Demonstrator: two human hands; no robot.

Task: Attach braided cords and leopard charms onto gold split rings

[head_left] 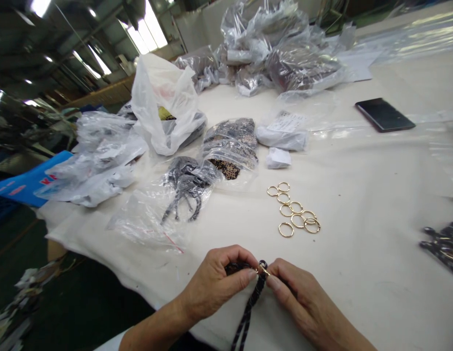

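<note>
Near the table's front edge, my left hand (226, 278) pinches a dark patterned fabric strap (252, 300), part of which is bunched behind its fingers. My right hand (297, 295) is closed on a gold ring (265, 269), pinched between thumb and forefinger. The ring meets the strap at its looped upper end; whether it passes fully through is hidden by the fingertips. Two lengths of the strap hang down toward me. Beyond my hands lie several loose gold rings (285, 230) in a cluster on the white table.
Clear bags with dark cords (187, 178) and leopard-print fabric (229, 146) lie ahead. A white plastic bag (166, 105) stands behind them. A black phone (385, 115) rests at back right, dark straps (445, 241) at the right edge. Bagged goods (303, 63) pile at the back.
</note>
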